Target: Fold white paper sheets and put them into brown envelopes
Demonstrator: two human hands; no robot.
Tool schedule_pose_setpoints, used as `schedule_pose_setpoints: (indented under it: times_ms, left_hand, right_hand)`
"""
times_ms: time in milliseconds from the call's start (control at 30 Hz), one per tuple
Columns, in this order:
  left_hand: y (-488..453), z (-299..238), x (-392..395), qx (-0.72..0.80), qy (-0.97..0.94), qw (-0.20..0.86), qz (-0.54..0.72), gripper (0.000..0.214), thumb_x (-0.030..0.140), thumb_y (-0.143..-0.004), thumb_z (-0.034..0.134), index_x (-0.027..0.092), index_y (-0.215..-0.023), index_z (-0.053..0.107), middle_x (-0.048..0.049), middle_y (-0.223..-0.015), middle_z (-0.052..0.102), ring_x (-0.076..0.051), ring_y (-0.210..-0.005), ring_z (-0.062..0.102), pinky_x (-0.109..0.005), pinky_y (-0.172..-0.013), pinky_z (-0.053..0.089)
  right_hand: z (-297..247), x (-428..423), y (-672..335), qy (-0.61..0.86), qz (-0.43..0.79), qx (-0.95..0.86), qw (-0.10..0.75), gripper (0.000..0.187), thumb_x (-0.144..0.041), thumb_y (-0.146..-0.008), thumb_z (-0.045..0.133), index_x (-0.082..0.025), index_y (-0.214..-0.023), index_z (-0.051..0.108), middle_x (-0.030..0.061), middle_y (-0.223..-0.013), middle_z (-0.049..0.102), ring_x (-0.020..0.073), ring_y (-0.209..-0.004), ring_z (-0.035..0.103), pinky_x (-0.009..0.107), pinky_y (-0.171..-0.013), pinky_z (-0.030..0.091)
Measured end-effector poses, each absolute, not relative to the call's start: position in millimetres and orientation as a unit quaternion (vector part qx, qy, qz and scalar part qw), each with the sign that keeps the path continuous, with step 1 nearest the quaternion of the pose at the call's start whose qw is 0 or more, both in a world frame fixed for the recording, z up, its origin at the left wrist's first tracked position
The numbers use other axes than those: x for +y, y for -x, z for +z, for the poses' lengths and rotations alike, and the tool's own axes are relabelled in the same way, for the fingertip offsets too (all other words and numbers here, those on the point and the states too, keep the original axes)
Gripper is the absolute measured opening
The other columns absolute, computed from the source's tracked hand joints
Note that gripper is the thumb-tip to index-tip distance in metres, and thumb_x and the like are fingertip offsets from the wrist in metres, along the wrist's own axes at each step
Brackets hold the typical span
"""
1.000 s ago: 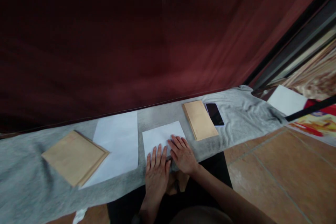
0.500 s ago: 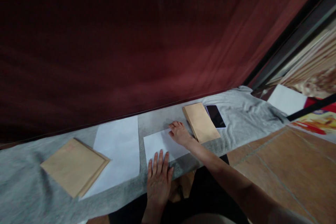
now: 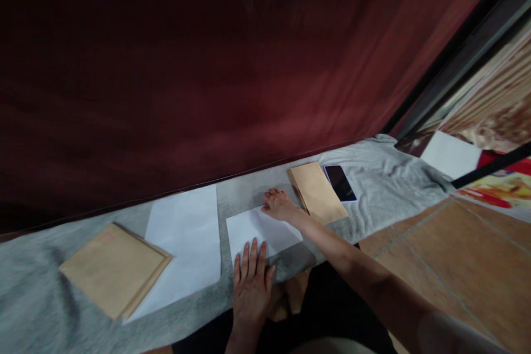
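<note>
A small white sheet of paper [image 3: 259, 229] lies on the grey cloth [image 3: 373, 182] in front of me. My left hand [image 3: 250, 279] lies flat with fingers stretched out on the sheet's near edge. My right hand [image 3: 280, 204] rests at the sheet's far right corner with its fingers curled down onto the paper; whether it pinches the corner is unclear. A stack of brown envelopes [image 3: 317, 192] lies just right of that hand.
A larger white sheet [image 3: 185, 232] lies to the left, with another brown envelope stack [image 3: 114, 268] partly over it. A dark phone [image 3: 340, 182] sits beside the right stack. A dark red curtain [image 3: 207, 66] hangs behind. Tiled floor [image 3: 456, 254] is to the right.
My right hand moved from beside the left hand at the sheet's near edge up to its far right corner. The left hand stayed on the near edge.
</note>
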State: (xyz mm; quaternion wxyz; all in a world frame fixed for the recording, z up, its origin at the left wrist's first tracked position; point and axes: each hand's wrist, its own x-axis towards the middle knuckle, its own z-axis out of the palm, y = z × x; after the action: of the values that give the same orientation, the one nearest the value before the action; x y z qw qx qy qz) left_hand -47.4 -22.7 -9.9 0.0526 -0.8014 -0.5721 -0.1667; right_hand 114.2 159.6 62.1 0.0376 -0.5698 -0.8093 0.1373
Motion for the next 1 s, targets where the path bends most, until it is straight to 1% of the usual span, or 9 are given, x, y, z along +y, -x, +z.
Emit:
schedule_pose_setpoints:
  times_ms: [200,400,533,633,767,833,900,967,1000]
  left_hand:
    - [47,-9,-22,-0.571,0.801,0.044,-0.172,0.056,0.038,-0.100,0.043,0.025,-0.154,0.040,-0.0078,-0.160,0.042,-0.029,-0.150,0.034,-0.055,-0.123,0.027]
    - [49,-10,-21,-0.566,0.800,0.017,-0.199,0.059,0.038,-0.100,0.045,0.024,-0.156,0.035,-0.0099,-0.161,0.040,-0.030,-0.151,0.032,-0.056,-0.122,0.029]
    - [53,-3,-25,-0.609,0.737,-0.066,-0.285,0.058,0.033,-0.102,0.041,0.026,-0.158,0.030,-0.0092,-0.165,0.031,-0.026,-0.151,0.032,-0.050,-0.120,0.038]
    - [54,3,-28,-0.638,0.687,-0.132,-0.323,0.057,0.033,-0.102,0.042,0.030,-0.157,0.031,-0.0076,-0.167,0.029,-0.025,-0.150,0.034,-0.046,-0.118,0.041]
    - [51,0,-28,-0.618,0.696,-0.162,-0.327,0.058,0.031,-0.100,0.047,0.031,-0.157,0.033,-0.0071,-0.166,0.030,-0.027,-0.151,0.032,-0.051,-0.121,0.036]
    - [48,-2,-28,-0.605,0.708,-0.153,-0.332,0.058,0.030,-0.099,0.049,0.032,-0.155,0.035,-0.0065,-0.166,0.031,-0.028,-0.152,0.031,-0.053,-0.122,0.033]
    - [48,-3,-29,-0.597,0.711,-0.148,-0.339,0.058,0.027,-0.098,0.050,0.033,-0.155,0.036,-0.0055,-0.166,0.031,-0.027,-0.151,0.032,-0.052,-0.122,0.033]
    - [49,1,-33,-0.587,0.717,-0.158,-0.342,0.058,0.025,-0.099,0.049,0.034,-0.155,0.035,-0.0047,-0.166,0.031,-0.025,-0.151,0.033,-0.050,-0.122,0.034]
    - [51,3,-36,-0.579,0.723,-0.165,-0.340,0.059,0.025,-0.099,0.047,0.034,-0.155,0.034,-0.0044,-0.166,0.031,-0.025,-0.151,0.032,-0.049,-0.123,0.033]
  right_hand:
    - [66,167,-116,0.569,0.186,-0.800,0.037,0.023,-0.031,-0.087,0.066,-0.019,-0.105,0.074,0.0103,-0.118,0.071,0.0268,-0.114,0.062,0.037,-0.098,0.047]
    - [68,172,-117,0.564,0.268,-0.779,0.056,0.027,-0.029,-0.081,0.072,-0.022,-0.107,0.073,0.0018,-0.104,0.076,0.0204,-0.095,0.070,0.025,-0.080,0.052]
    - [73,171,-128,0.579,0.310,-0.748,0.098,0.013,-0.021,-0.086,0.065,-0.020,-0.094,0.076,0.0019,-0.095,0.077,0.0179,-0.089,0.070,0.022,-0.073,0.049]
    - [74,166,-145,0.596,0.344,-0.711,0.140,0.017,-0.019,-0.089,0.059,-0.017,-0.089,0.076,0.0033,-0.089,0.076,0.0172,-0.085,0.069,0.022,-0.068,0.046]
    - [67,146,-165,0.608,0.399,-0.659,0.193,0.022,-0.024,-0.093,0.056,-0.019,-0.086,0.076,0.0028,-0.078,0.072,0.0170,-0.077,0.067,0.023,-0.064,0.044]
    - [59,132,-169,0.599,0.436,-0.637,0.215,0.016,-0.027,-0.089,0.063,-0.021,-0.083,0.076,0.0006,-0.074,0.071,0.0168,-0.073,0.064,0.024,-0.062,0.043]
    - [51,119,-171,0.581,0.479,-0.615,0.234,0.005,-0.025,-0.078,0.073,-0.021,-0.076,0.075,-0.0016,-0.068,0.068,0.0154,-0.067,0.061,0.024,-0.059,0.041]
    - [45,111,-171,0.566,0.518,-0.585,0.263,0.007,-0.026,-0.072,0.077,-0.020,-0.072,0.073,-0.0030,-0.064,0.066,0.0138,-0.062,0.057,0.023,-0.057,0.040]
    - [43,108,-171,0.562,0.532,-0.566,0.284,0.011,-0.029,-0.072,0.077,-0.019,-0.073,0.073,-0.0031,-0.064,0.065,0.0134,-0.061,0.056,0.023,-0.056,0.040]
